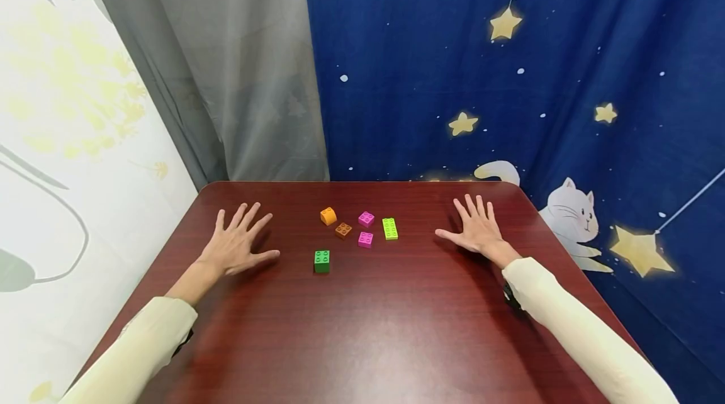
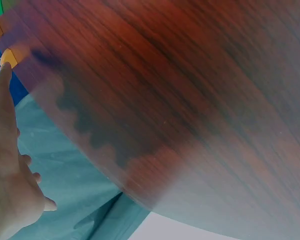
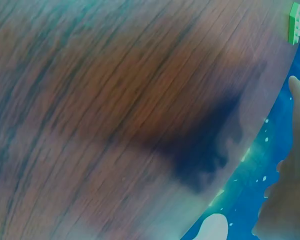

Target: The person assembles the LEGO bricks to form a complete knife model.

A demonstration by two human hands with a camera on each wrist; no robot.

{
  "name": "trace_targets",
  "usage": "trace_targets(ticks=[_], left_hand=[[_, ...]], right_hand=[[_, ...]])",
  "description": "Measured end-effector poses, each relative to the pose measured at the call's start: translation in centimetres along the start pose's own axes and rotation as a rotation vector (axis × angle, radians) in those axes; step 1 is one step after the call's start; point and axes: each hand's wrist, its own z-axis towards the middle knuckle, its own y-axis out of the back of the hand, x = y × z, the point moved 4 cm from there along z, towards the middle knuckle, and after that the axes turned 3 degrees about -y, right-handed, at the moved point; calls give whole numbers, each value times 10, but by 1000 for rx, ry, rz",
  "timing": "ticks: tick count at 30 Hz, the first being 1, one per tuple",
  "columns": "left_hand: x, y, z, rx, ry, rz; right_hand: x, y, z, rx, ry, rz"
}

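In the head view several toy bricks lie near the table's middle. A green brick (image 1: 321,261) is closest to me. Behind it are an orange brick with a rounded side (image 1: 328,216) and a brown brick (image 1: 343,230). Two magenta bricks, one farther back (image 1: 366,219) and one nearer (image 1: 365,240), sit beside a longer lime brick (image 1: 390,228). My left hand (image 1: 238,243) spreads its fingers over the table, left of the bricks. On their right, my right hand (image 1: 476,228) has its fingers spread too, nearest the lime brick. Both hands hold nothing.
The dark red wooden table (image 1: 362,328) has rounded far corners. Beyond its far edge hang a grey curtain (image 1: 255,64) and a blue curtain (image 1: 408,64) with stars and a cat. A pale printed curtain (image 1: 85,140) stands along the left.
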Motion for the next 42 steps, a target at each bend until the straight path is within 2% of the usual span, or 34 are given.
trace_targets(ticks=[5,10,19,25,30,42], left_hand=[[-7,0,0,-10,-17,-22],[-17,-1,0,-23,-50,-50],[-37,0,4,-11,-100,-70],[-47,0,5,24,-111,-81],[-55,0,7,45,-114,-118],[-76,-5,13,52,-146,-217]], right_hand=[[10,0,1,-24,28,12],[19,-1,4,-7,36,23],[37,-7,4,22,62,46],[48,-11,6,34,77,54],[58,-12,8,35,95,59],[84,-22,10,55,129,117]])
